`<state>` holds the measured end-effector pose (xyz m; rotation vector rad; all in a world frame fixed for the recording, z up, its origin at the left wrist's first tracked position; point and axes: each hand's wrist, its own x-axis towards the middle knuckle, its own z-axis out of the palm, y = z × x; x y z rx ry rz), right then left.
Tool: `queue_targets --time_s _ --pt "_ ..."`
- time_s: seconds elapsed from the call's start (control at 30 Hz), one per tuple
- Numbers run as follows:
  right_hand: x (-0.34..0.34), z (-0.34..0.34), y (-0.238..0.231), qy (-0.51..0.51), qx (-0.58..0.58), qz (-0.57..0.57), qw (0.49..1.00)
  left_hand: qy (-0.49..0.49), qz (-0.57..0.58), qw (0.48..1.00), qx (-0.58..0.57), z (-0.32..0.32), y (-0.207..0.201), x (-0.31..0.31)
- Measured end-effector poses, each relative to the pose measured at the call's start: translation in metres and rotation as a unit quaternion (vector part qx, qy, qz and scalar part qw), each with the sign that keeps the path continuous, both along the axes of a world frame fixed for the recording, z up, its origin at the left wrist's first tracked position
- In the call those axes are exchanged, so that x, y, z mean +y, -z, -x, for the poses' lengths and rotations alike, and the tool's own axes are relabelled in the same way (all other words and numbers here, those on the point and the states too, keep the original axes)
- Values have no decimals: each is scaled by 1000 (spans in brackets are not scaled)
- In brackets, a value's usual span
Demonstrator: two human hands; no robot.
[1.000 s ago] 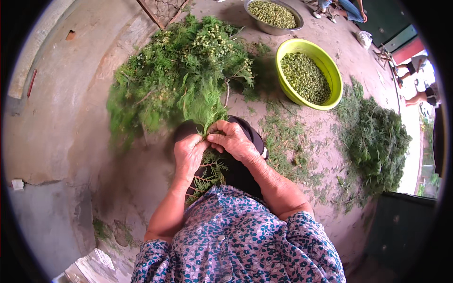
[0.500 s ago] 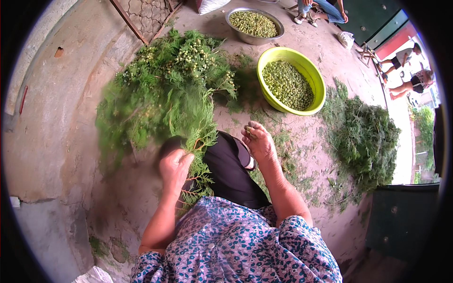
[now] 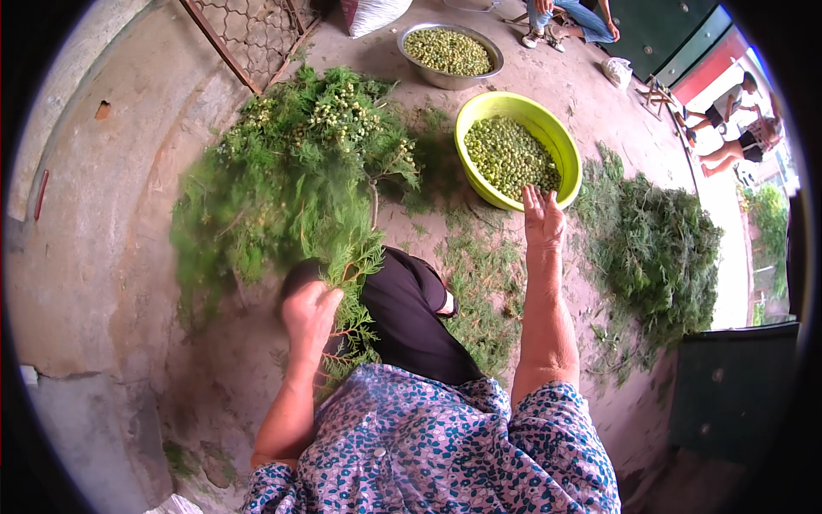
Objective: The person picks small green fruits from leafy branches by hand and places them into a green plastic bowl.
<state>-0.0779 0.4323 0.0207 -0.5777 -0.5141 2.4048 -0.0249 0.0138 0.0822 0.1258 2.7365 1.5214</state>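
– Head view: what is grasped?
– A feathery, orange-stemmed branch [image 3: 351, 272] is gripped by the left hand [image 3: 310, 315], over the lap [image 3: 402, 321].
– And the right?
– The right hand [image 3: 543, 218] is held unclenched at the smooth, round tub [image 3: 568, 154] (bead-like berries [image 3: 512, 158] are heaped inside).

the left grip [image 3: 310, 315] holds 1 leafy branch [image 3: 352, 271] while the outstretched right grip [image 3: 543, 219] is at a yellow tub [image 3: 561, 144].

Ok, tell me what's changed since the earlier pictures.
The right hand let go of the sprig and moved forward and right to the near edge of the yellow-green tub. The left hand still holds the sprig; tub and metal bowl stayed put.
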Motion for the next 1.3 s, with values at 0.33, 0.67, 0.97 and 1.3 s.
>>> queue_targets --time_s 0.33,0.67,0.97,1.3 --pt "-129 -58 54 -266 -155 49 950 28 -37 998 -29 2 5 -12" --pt "-186 -44 -27 -355 -70 -136 922 -131 -393 906 -90 24 -42 -66" --pt "-258 -69 -81 -492 -38 -293 819 -341 -502 790 90 79 -61 -112" --pt "-266 -72 -90 -523 -79 -413 742 -431 -513 727 151 62 -47 -54"
